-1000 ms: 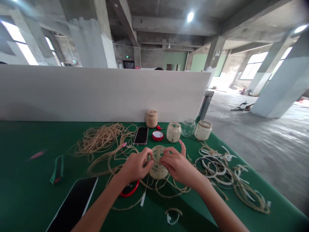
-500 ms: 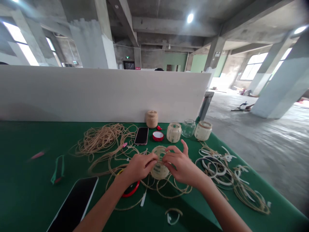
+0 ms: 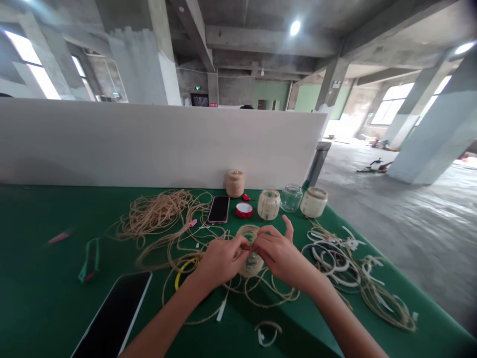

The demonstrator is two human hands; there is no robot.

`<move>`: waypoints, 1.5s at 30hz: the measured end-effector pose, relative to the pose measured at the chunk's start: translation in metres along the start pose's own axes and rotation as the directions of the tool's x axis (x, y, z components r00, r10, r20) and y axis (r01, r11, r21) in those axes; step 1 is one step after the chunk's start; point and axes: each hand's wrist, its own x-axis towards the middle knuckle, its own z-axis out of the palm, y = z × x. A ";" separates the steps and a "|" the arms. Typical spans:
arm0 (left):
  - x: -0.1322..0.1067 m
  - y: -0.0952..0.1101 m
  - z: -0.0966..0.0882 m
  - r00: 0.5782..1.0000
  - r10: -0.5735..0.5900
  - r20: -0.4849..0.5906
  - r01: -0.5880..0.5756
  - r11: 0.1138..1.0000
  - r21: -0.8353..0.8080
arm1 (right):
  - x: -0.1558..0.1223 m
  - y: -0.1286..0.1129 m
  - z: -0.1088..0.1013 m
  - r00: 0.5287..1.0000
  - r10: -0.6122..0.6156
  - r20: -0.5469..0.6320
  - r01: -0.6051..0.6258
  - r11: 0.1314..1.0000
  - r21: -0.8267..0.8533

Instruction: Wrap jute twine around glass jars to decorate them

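Observation:
A glass jar [image 3: 252,267] with pale bands round it stands upright on the green table, partly covered by my hands. My left hand [image 3: 226,254] is closed in a pinch in front of the jar's upper side. Close against it, my right hand [image 3: 275,250] pinches too, its little finger raised. Between the two sets of fingertips runs what looks like a thin piece of twine, mostly hidden. Loops of twine [image 3: 257,297] lie around the jar's base. Under my left forearm, a yellow ring-shaped part [image 3: 179,276] shows.
A heap of twine [image 3: 156,214], a small phone [image 3: 218,209] and a red tape roll [image 3: 244,210] lie behind. Further back stand a wrapped jar [image 3: 269,205], a clear jar [image 3: 291,199] and another wrapped jar [image 3: 313,203]. White-and-tan coils [image 3: 339,263] lie right, a large phone [image 3: 115,313] left.
My hands have drawn closer together, with the fingertips now nearly meeting. The jar has shifted slightly to the right. My left forearm now covers the red ring-shaped part.

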 end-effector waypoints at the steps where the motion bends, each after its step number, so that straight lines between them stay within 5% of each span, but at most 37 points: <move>1: 0.000 -0.001 -0.002 1.000 -0.019 0.005 0.019 1.000 -0.012 | 0.000 0.001 0.000 1.000 -0.004 0.004 0.004 1.000 0.001; 12: 0.003 -0.023 -0.013 0.995 -0.030 0.100 0.043 0.990 -0.133 | -0.001 0.013 -0.003 1.000 0.001 0.030 -0.005 0.993 0.117; 25: 0.005 -0.022 -0.013 0.993 -0.027 0.117 0.039 0.994 -0.100 | -0.002 0.017 -0.004 0.998 0.017 0.055 -0.025 0.990 0.136; 35: 0.004 -0.026 0.000 0.999 0.046 0.023 -0.044 0.995 -0.090 | -0.004 0.004 -0.009 0.999 0.017 -0.035 -0.016 0.999 0.033; 45: 0.001 -0.017 0.002 0.998 0.047 0.029 -0.045 0.996 -0.078 | 0.003 0.001 0.016 0.995 -0.085 -0.048 0.076 0.981 -0.179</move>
